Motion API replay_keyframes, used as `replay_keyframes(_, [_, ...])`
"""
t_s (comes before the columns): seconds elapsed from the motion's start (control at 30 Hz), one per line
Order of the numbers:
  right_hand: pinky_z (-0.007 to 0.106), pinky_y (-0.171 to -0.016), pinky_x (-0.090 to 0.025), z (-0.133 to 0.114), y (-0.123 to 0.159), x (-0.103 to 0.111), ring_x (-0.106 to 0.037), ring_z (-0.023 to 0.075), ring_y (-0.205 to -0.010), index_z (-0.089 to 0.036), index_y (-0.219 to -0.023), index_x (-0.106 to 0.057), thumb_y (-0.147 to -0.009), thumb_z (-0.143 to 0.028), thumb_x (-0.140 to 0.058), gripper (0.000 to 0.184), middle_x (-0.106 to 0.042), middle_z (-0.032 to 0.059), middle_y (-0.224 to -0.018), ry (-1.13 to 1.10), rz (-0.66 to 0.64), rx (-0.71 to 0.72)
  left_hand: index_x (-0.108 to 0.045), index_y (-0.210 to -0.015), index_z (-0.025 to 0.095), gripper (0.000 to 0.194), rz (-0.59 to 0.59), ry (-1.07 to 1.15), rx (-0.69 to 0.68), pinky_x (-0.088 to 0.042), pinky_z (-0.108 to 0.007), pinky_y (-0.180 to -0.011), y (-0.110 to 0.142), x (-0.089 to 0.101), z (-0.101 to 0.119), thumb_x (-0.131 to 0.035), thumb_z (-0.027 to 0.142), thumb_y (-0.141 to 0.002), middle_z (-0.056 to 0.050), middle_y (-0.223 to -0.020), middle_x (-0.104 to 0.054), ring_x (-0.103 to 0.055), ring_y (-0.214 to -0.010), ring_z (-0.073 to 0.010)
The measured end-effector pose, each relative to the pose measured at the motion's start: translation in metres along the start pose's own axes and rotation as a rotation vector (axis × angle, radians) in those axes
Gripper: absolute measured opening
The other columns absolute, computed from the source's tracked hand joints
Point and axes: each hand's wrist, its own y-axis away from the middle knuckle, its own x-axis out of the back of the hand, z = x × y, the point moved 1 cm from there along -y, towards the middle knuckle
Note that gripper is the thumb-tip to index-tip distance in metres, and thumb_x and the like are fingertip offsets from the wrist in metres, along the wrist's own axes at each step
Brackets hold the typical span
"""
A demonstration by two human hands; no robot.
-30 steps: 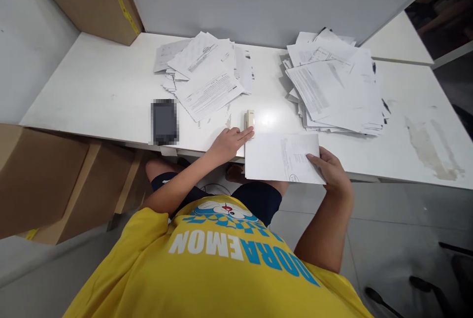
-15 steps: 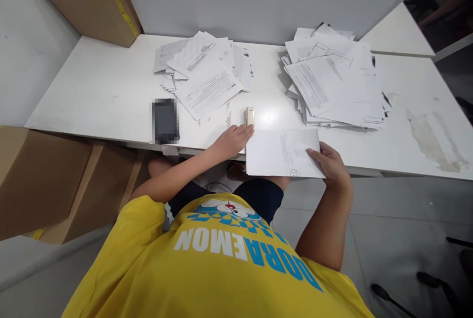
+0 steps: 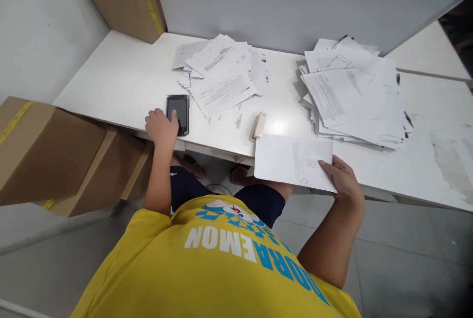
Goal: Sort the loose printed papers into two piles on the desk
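Note:
My right hand [image 3: 345, 177] pinches the right edge of a few white printed sheets of paper [image 3: 288, 162], thumb on top. The sheets stick out past the front edge of the table. Touching or just behind their left corner lies a small cream stapler [image 3: 259, 125], with no hand on it. My left hand [image 3: 161, 128] is at the left side of a black smartphone [image 3: 183, 116] lying on the table. Its thumb reaches over the phone's screen, while the bent fingers rest beside the phone, apart from the thumb.
A loose heap of printed papers [image 3: 225, 93] lies at the back middle, and a taller paper stack [image 3: 351, 101] to the right on the white table [image 3: 121, 81]. One cardboard box [image 3: 125, 7] stands in the back left corner; other boxes [image 3: 55, 150] are below at left.
My left hand has left the stapler and moved left to the phone. The stapler now lies slightly turned. My right hand still holds the sheets. The camera view has shifted.

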Motion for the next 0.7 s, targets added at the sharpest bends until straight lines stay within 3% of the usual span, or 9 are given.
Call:
replay_keyframes(0.07, [0.036,-0.060,-0.059,0.000,0.000,0.001,-0.072,0.0287,-0.075,-0.022,-0.096,-0.070,-0.051,-0.039,-0.084,0.049,-0.076,0.0056,-0.082,-0.009,-0.009,0.004,-0.064,-0.104,0.011,0.035,-0.061,-0.016,0.074,-0.046,-0.056,-0.099,-0.010,-0.001,-0.015,-0.052,0.042,-0.093,-0.024,-0.114,-0.064,-0.055,-0.116,-0.0424])
replay_keyframes(0.13, [0.037,-0.064,-0.060,0.002,0.001,0.002,-0.073,0.0300,-0.079,-0.022,-0.097,-0.071,-0.052,-0.039,-0.085,0.049,-0.077,0.0063,-0.085,-0.027,0.004,0.007,-0.064,-0.099,0.014,0.029,-0.081,0.009,0.064,-0.046,-0.054,-0.100,-0.014,-0.006,-0.019,-0.051,0.040,-0.093,-0.022,-0.112,-0.065,-0.055,-0.115,-0.0403])
replay_keyframes(0.33, [0.041,-0.071,-0.061,0.005,0.005,-0.002,-0.073,0.0331,-0.089,-0.023,-0.096,-0.071,-0.055,-0.039,-0.084,0.046,-0.077,0.0085,-0.094,-0.063,0.055,0.027,-0.062,-0.097,0.017,0.021,-0.027,0.092,0.031,-0.046,-0.052,-0.101,-0.013,-0.017,-0.021,-0.053,0.036,-0.092,-0.018,-0.111,-0.064,-0.055,-0.113,-0.0371])
replay_keyframes(0.7, [0.041,-0.073,-0.061,0.003,0.006,-0.004,-0.073,0.0326,-0.089,-0.021,-0.097,-0.069,-0.052,-0.040,-0.085,0.052,-0.077,0.0089,-0.092,-0.085,0.074,0.038,-0.063,-0.097,0.015,0.024,-0.035,0.082,0.021,-0.043,-0.055,-0.106,-0.015,-0.015,-0.020,-0.051,0.036,-0.093,-0.020,-0.111,-0.063,-0.054,-0.115,-0.0384])
